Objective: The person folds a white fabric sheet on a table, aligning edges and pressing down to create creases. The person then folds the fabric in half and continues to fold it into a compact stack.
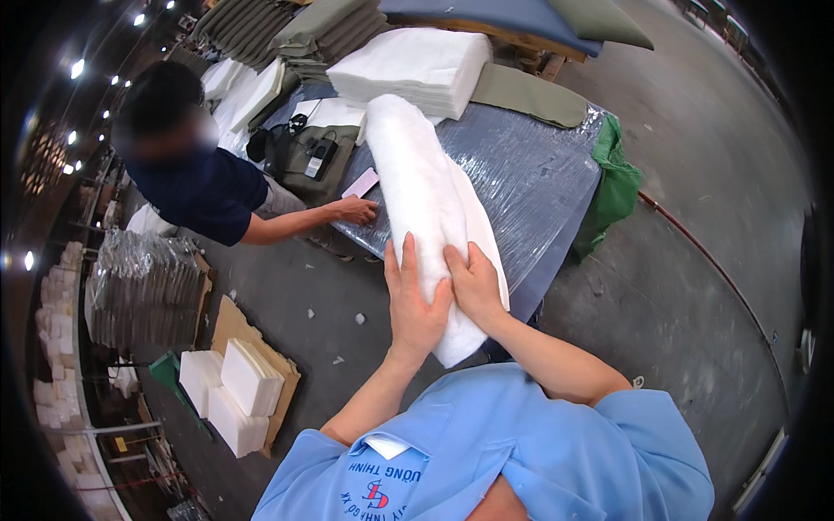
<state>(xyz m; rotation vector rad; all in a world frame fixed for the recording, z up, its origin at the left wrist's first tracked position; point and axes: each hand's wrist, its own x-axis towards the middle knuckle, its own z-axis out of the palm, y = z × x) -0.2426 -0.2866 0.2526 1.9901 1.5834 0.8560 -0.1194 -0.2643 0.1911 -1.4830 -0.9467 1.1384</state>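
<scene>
A long piece of fluffy white wadding (408, 187), folded or rolled lengthwise, lies across the near side of the plastic-wrapped table (543, 200). Its near end hangs over the edge toward my body. My left hand (415, 304) grips its left side, fingers along the top and thumb pointing inward. On the other side, my right hand (475, 285) holds the right fold, its thumb close to the left thumb. The undersides of both hands are hidden by the wadding.
A white wadding stack (417, 65) and an olive cushion piece (530, 94) lie at the table's far side. A person in dark blue (195, 191) leans in from the left, one hand by a pink phone (360, 183). White foam blocks (248, 378) sit on floor cardboard.
</scene>
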